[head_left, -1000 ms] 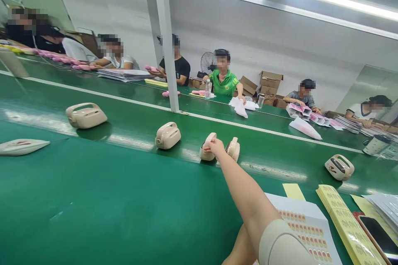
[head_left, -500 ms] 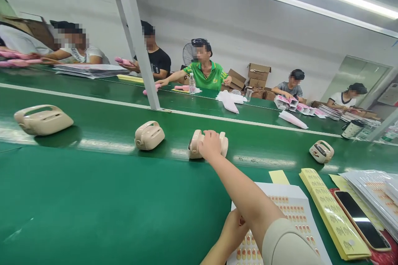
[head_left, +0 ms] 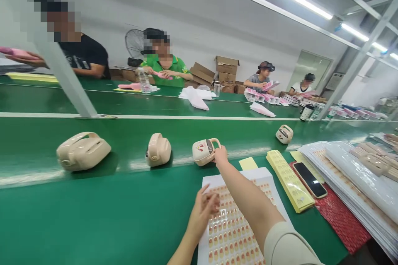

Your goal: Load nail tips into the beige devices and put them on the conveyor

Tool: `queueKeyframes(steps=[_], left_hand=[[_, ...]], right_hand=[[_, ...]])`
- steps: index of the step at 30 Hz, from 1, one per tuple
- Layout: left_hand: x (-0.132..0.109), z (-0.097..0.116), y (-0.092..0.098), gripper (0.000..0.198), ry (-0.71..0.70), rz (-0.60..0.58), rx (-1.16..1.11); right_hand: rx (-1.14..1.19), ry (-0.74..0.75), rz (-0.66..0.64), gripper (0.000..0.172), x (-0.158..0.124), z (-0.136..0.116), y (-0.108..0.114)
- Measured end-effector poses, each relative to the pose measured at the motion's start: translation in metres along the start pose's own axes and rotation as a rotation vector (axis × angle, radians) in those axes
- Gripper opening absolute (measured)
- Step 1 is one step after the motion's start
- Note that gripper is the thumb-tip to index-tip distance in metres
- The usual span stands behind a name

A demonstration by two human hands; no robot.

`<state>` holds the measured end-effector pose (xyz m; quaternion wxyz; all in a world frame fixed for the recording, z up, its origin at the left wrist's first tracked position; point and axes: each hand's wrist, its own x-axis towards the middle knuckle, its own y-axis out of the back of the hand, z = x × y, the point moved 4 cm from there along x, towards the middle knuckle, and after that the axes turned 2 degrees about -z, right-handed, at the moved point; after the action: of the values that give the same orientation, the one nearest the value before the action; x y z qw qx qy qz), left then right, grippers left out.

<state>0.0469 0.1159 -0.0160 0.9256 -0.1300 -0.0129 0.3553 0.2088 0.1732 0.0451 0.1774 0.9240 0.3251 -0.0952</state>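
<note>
My right hand [head_left: 220, 154] grips the loop handle of a small cream device [head_left: 202, 152] with a red cartoon picture on its white face and a dark panel. It is tilted at the near edge of the green conveyor belt [head_left: 130, 129]. My left hand [head_left: 202, 209] is over the left side of a sheet of small oval stickers [head_left: 236, 232], its fingers apart and somewhat blurred. Nothing shows in it. Two more cream devices [head_left: 158, 150] [head_left: 83, 152] stand on the belt to the left. Another decorated device [head_left: 284, 134] stands farther right.
Right of the sheet lie a yellow sticker strip [head_left: 289, 182], a phone [head_left: 310, 179] on a red mat [head_left: 342, 219], and stacked sheets [head_left: 338, 174]. A grey post [head_left: 66, 66] rises beyond the belt at left. Several co-workers sit across it, one in a green shirt [head_left: 172, 72].
My right hand has turned the device so its decorated face shows, and now grips its handle. My left hand has come out from behind the right arm, fingers spread. The view has swung right.
</note>
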Motion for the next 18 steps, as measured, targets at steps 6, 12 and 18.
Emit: queueKeyframes(steps=[6, 12, 18], left_hand=[[0.004, 0.0, 0.014, 0.051, 0.12, -0.021, -0.545], [-0.015, -0.026, 0.034, 0.059, 0.015, -0.146, -0.534], [-0.026, -0.015, 0.042, 0.06, 0.124, -0.066, -0.589]], right_hand=[[0.058, 0.034, -0.24, 0.029, -0.066, 0.041, 0.024], [-0.118, 0.288, -0.294, 0.02, -0.134, 0.069, 0.054], [-0.459, 0.472, 0.043, 0.051, -0.163, 0.105, 0.164]])
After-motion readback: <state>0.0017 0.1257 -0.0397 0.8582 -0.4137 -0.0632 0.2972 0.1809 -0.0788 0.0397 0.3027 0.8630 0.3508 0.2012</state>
